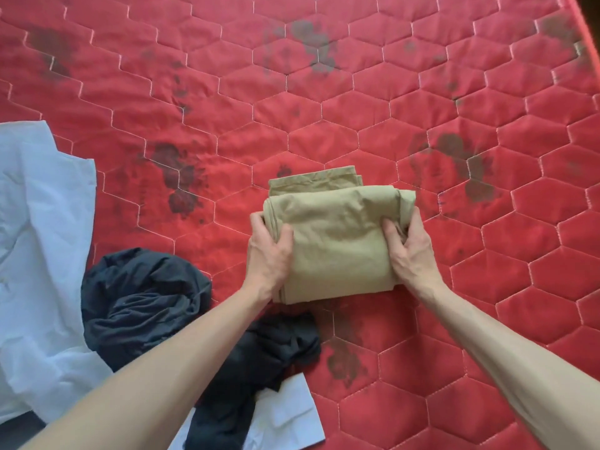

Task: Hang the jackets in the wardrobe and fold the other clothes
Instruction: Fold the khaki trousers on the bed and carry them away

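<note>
A khaki garment (337,238), folded into a thick rectangular bundle, lies on the red quilted mattress (357,92) in the middle of the view. My left hand (269,254) grips its left edge, thumb on top and fingers curled under the layers. My right hand (412,248) grips the right edge the same way. A crumpled dark navy garment (146,303) lies unfolded under my left forearm. A pale blue-white garment (42,254) is spread loosely at the far left, with a corner of it (292,417) showing at the bottom.
The mattress has dark stains scattered over it. Its piped edge (584,37) runs down the top right corner. Bare mattress stretches behind and to the right of the khaki bundle.
</note>
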